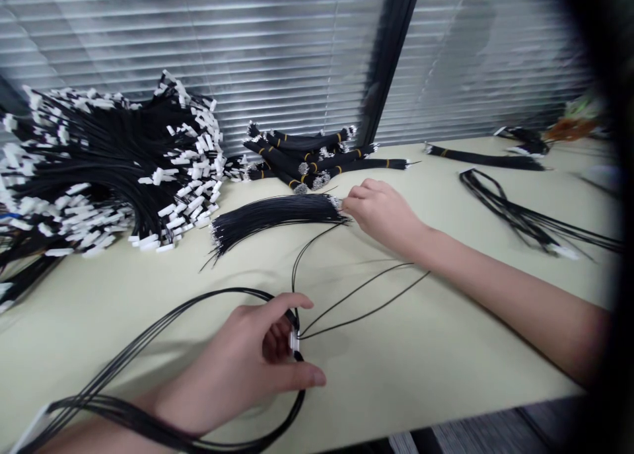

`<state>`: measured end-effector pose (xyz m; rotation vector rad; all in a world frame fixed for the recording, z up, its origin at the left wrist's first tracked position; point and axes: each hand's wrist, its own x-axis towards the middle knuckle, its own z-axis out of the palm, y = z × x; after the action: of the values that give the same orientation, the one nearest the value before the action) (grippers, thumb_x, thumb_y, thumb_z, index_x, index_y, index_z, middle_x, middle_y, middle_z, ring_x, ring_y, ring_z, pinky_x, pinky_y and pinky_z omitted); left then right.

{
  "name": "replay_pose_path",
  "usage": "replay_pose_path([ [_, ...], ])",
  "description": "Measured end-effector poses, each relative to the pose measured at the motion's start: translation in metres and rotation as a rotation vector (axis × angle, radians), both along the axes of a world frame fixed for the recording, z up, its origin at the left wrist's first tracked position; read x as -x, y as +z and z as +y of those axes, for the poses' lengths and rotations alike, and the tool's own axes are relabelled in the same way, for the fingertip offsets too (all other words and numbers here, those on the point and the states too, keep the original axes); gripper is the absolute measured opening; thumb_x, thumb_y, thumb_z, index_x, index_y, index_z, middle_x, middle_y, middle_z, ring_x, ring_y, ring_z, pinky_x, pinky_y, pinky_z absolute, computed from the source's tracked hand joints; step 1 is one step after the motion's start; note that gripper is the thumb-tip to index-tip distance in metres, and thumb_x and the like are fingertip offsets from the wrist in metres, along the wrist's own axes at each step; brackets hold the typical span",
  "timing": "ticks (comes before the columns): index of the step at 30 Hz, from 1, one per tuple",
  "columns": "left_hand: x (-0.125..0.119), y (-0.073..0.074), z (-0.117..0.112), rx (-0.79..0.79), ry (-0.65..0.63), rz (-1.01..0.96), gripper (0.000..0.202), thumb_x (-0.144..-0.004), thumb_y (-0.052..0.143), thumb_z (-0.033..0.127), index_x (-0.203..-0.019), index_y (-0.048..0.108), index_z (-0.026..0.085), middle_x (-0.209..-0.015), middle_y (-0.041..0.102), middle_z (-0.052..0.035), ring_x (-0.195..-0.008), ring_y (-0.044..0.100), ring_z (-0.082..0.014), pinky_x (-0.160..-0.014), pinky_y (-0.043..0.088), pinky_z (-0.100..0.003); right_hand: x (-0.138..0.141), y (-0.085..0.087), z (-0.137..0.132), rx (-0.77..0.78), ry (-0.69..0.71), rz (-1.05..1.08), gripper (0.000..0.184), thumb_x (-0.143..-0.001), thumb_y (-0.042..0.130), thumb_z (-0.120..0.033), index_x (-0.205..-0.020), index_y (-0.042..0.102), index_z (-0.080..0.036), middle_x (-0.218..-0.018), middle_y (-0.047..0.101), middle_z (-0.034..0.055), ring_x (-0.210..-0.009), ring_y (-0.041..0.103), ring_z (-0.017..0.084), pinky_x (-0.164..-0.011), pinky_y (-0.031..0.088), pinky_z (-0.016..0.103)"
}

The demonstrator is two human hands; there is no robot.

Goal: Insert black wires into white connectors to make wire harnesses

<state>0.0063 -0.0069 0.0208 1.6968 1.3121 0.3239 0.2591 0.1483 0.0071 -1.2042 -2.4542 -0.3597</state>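
My left hand (257, 361) is closed around a small white connector (294, 340) with thin black wires (163, 325) looping out to the left and right of it, low in the middle of the table. My right hand (379, 211) reaches across to the right end of a loose bundle of short black wires (275, 217), its fingertips pinched at the silver wire tips. Two thin black wires (366, 295) run from the connector toward my right forearm.
A big heap of black wires with white connectors (99, 170) fills the left of the pale table (436, 361). Banded wire bundles (307, 153) lie at the back by the window blinds. More wires (515, 213) and another bundle (485, 158) lie to the right.
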Motion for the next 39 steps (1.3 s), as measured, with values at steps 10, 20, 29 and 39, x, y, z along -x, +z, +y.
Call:
replay_pose_path([
  [10, 0.0, -0.002, 0.001, 0.008, 0.015, -0.034, 0.061, -0.066, 0.074, 0.046, -0.12, 0.049, 0.031, -0.069, 0.056, 0.006, -0.059, 0.051, -0.0113, -0.054, 0.041, -0.021, -0.006, 0.033, -0.018, 0.354, -0.021, 0.515, 0.02, -0.09, 0.046, -0.03, -0.09, 0.061, -0.018, -0.082, 0.064, 0.0066, -0.07, 0.057, 0.018, -0.063, 0.044, 0.032],
  [20, 0.0, -0.003, 0.002, -0.059, 0.032, -0.087, 0.055, -0.068, 0.074, 0.035, -0.117, 0.051, 0.026, -0.072, 0.061, 0.0034, -0.061, 0.056, -0.0138, -0.056, 0.044, -0.023, 0.058, 0.044, -0.136, 1.554, 0.362, 1.037, 0.006, -0.077, 0.069, -0.02, -0.078, 0.064, -0.017, -0.071, 0.068, 0.0003, -0.067, 0.063, 0.011, -0.061, 0.048, 0.02],
  [29, 0.001, -0.004, 0.004, 0.015, 0.049, -0.199, 0.06, -0.066, 0.076, 0.039, -0.118, 0.051, 0.023, -0.079, 0.064, -0.0006, -0.071, 0.059, -0.0174, -0.064, 0.049, -0.028, 0.065, 0.018, -0.13, 1.046, 0.285, 0.86, 0.006, -0.08, 0.063, -0.017, -0.079, 0.067, -0.02, -0.079, 0.063, -0.003, -0.073, 0.058, 0.01, -0.07, 0.046, 0.022],
  [39, 0.003, -0.01, 0.004, 0.04, 0.052, -0.197, 0.061, -0.067, 0.075, 0.044, -0.118, 0.048, 0.026, -0.074, 0.06, 0.0027, -0.064, 0.053, -0.0139, -0.058, 0.044, -0.025, 0.064, 0.013, -0.129, 0.875, 0.331, 0.79, 0.006, -0.079, 0.065, -0.014, -0.078, 0.067, -0.02, -0.082, 0.052, -0.0023, -0.074, 0.053, 0.009, -0.07, 0.046, 0.022],
])
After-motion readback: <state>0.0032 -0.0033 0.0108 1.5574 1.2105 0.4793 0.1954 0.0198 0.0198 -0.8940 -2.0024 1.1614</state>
